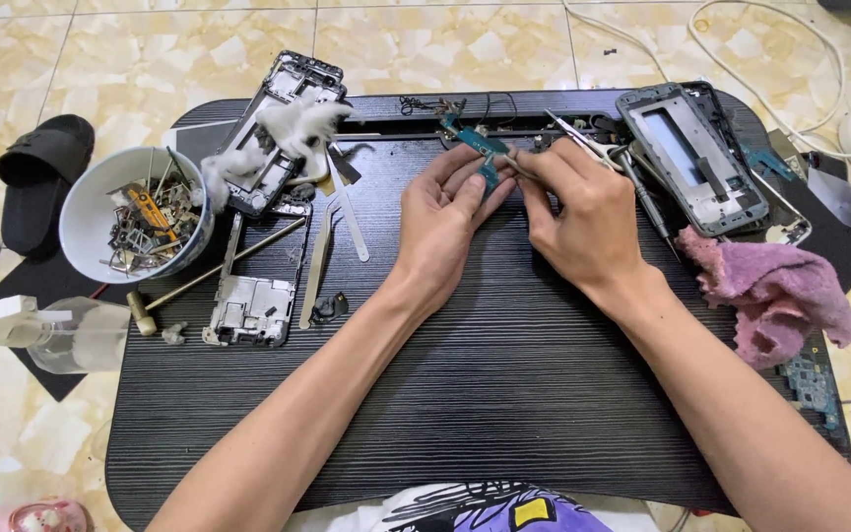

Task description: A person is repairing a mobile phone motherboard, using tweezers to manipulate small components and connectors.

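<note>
A: Since it is so thin, how would that small teal flat circuit strip (483, 148) handle?

B: I judge it light, bendy and fragile; best pinched by its edges, clear of the contacts.

A: Where is it?

B: Above the black wood-grain tabletop (465, 394), toward twelve o'clock. The left hand (442, 222) pinches its lower end between thumb and fingers; the strip runs to eleven o'clock from there.

A: And the other?

B: The right hand (583, 222), at three o'clock of the strip, is closed on slim metal tweezers (583, 143) and touches the left.
</note>
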